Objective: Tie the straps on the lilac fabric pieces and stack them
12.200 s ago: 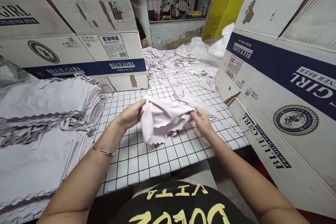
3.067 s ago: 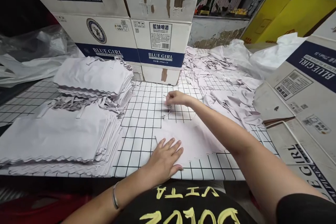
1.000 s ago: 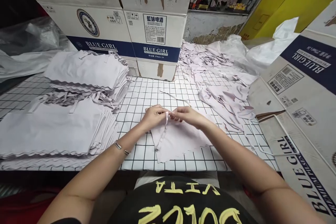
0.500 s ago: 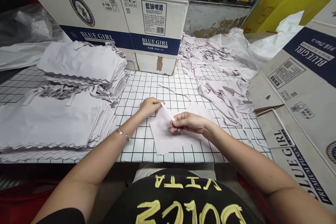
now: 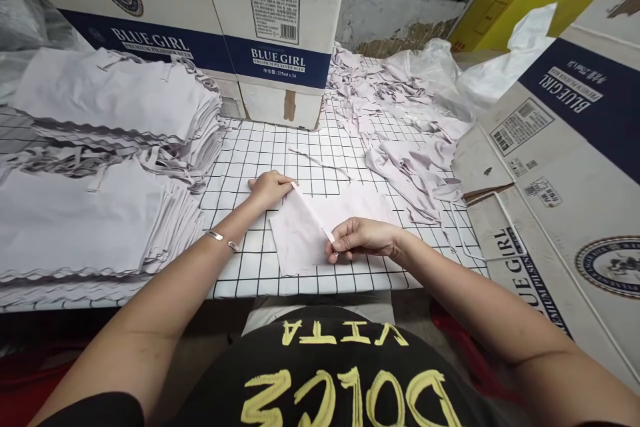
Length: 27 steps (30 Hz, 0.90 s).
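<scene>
A pale pink cloth piece (image 5: 297, 247) lies on the checked tabletop in front of me. Along it, a narrow pale band (image 5: 313, 213) runs taut between my two hands; whether it is a separate strap or the cloth's folded edge I cannot tell. My left hand (image 5: 273, 188) pinches the band's far end at the cloth's upper left corner. Nearer to me, my right hand (image 5: 364, 237) grips the other end between thumb and fingers, just above the cloth. A thin loose strip (image 5: 320, 163) rests beyond both hands.
Stacks of pale cloth pieces with straps (image 5: 80, 213) fill the left side. A large carton (image 5: 280, 70) stands behind, another carton (image 5: 540, 147) at the right. Pink cloth scraps (image 5: 415, 170) and clear plastic bags (image 5: 435, 73) lie at the back right.
My right hand has drawn slightly away from my left, so the pale band between them is longer and straighter. The whole view has shifted, moving everything left and up a little.
</scene>
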Available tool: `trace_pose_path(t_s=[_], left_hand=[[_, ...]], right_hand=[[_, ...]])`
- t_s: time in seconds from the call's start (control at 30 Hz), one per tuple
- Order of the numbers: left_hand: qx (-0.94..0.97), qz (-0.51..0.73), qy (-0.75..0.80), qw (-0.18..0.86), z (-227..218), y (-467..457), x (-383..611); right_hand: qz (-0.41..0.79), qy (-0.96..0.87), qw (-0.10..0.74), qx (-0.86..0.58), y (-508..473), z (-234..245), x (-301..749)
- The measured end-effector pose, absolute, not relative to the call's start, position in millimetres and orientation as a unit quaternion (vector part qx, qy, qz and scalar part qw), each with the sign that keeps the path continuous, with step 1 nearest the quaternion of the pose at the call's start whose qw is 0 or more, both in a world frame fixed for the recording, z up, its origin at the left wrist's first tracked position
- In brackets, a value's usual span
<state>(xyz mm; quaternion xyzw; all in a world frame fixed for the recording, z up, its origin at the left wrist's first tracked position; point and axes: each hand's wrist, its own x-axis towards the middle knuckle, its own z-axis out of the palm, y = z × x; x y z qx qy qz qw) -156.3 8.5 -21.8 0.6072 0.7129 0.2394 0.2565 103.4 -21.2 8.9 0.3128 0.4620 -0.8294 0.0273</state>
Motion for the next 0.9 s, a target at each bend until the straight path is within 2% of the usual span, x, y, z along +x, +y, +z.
trace_pose_path(t_s=[0.13, 0.27, 0.37, 0.57, 0.9], left_hand=[[0.623, 0.208, 0.714, 0.240, -18, 9, -158], [0.616, 0.243, 0.724, 0.196, -2, -12, -153], [0.632, 0.274, 0.703, 0.177, 4, -43, -137], [0.693, 0.178, 0.677, 0.172, -14, -71, -108], [0.662, 0.207, 0.672, 0.258, -20, -59, -103]], right_hand=[[-0.826, 0.443, -0.012, 0.348, -18, 12, 101], [-0.815, 0.400, -0.134, 0.398, 8, 20, 94], [-0.792, 0.390, -0.189, 0.430, 32, 22, 88], [-0.774, 0.410, -0.222, 0.429, 58, 8, 74], [-0.670, 0.607, -0.275, 0.327, 38, -5, 67]])
